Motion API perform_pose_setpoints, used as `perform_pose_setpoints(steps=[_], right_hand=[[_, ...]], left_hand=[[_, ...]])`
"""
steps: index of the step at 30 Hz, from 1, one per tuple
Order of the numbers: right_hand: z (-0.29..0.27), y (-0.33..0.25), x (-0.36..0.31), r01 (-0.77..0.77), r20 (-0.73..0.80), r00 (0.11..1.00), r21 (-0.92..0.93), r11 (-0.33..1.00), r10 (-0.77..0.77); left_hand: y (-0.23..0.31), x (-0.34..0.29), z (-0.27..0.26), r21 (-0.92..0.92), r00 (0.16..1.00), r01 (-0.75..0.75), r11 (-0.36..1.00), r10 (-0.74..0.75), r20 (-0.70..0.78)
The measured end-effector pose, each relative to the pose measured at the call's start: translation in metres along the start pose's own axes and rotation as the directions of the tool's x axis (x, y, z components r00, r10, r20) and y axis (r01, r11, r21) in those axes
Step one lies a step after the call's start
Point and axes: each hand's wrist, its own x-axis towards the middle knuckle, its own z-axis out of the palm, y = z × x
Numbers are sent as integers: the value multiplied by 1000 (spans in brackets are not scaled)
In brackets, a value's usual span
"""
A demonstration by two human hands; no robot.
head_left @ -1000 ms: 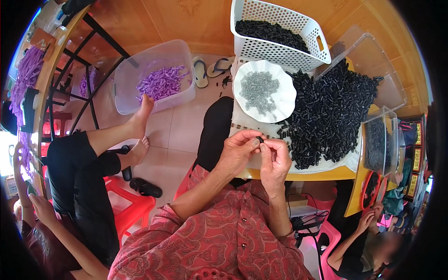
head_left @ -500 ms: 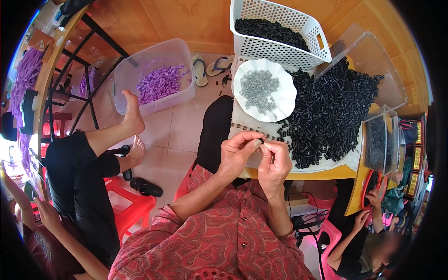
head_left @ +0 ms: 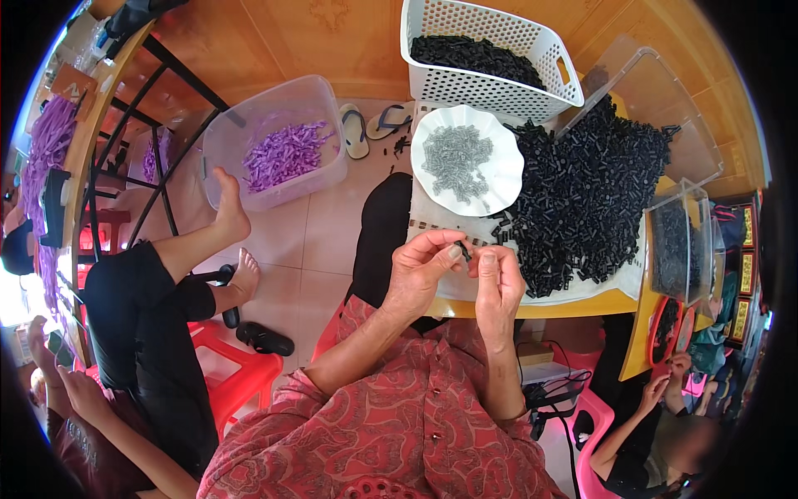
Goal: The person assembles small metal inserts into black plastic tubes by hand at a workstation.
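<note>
My left hand pinches a small black tube-like piece between thumb and forefinger, just in front of the table edge. Beside it, my right hand has its thumb and forefinger pressed together. Whatever sits in that pinch is too small to make out. Beyond the hands stands a white scalloped plate bearing many small clear pieces. To its right spreads a large heap of short black pieces on a white cloth.
A white perforated basket of black pieces stands at the back. Clear bins are at right. A translucent tub with purple strips is on the floor at left, near a person's bare feet. Another person works at lower right.
My hands have drawn slightly apart, so the black piece now shows more in the left fingers. The right thumb has straightened upward.
</note>
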Motion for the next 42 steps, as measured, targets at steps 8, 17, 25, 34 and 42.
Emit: perform_pose_setpoints(steps=[8, 17, 25, 34, 42], right_hand=[[-3, -9, 1, -4, 145, 989, -167, 986, 29], [0, 1, -6, 204, 149, 975, -297, 933, -166], [2, 8, -9, 310, 130, 951, -382, 871, -281], [-13, -4, -20, 506, 318, 862, -573, 645, -394], [-24, -8, -25, -147, 173, 978, 171, 974, 117]], left_hand=[[0, -2, 0, 41, 999, 26, 999, -28, 36], [3, -3, -2, 133, 992, 109, 985, -116, 49], [-3, -11, 2, -267, 957, 284, 921, -288, 25], [5, 0, -8, -278, 985, 148, 949, -167, -46], [12, -11, 9, -377, 975, 223, 899, -215, 64]])
